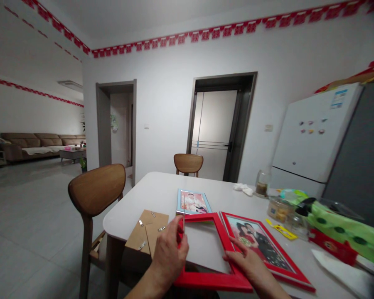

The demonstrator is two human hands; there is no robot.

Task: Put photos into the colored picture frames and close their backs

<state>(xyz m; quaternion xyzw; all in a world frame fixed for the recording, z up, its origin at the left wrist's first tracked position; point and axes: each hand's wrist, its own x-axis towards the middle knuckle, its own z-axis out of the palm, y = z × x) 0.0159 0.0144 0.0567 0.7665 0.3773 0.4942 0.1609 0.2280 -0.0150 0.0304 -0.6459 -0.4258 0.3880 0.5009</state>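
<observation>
A red picture frame (218, 235) with nothing in its opening is tilted up at the table's near edge. My left hand (170, 249) grips its left side, thumb and fingers closed together. Something thin and upright shows at those fingertips, too fine to make out. On the frame's right side, my right hand (247, 257) has its fingers closed round the rim. A second red frame with a photo of a couple (262, 245) lies just to the right. Behind stands or lies a light blue frame (193, 202) with a photo. Left of my left hand lies a brown backing board (149, 228) with metal clips.
Along the white table's (162, 187) right side are a glass jar (262, 185), clear plastic containers (280, 209), a yellow packet (282, 229), a green bag (345, 224) and crumpled tissue (243, 189). Wooden chairs (98, 189) stand left and behind. A fridge (311, 137) is at the right.
</observation>
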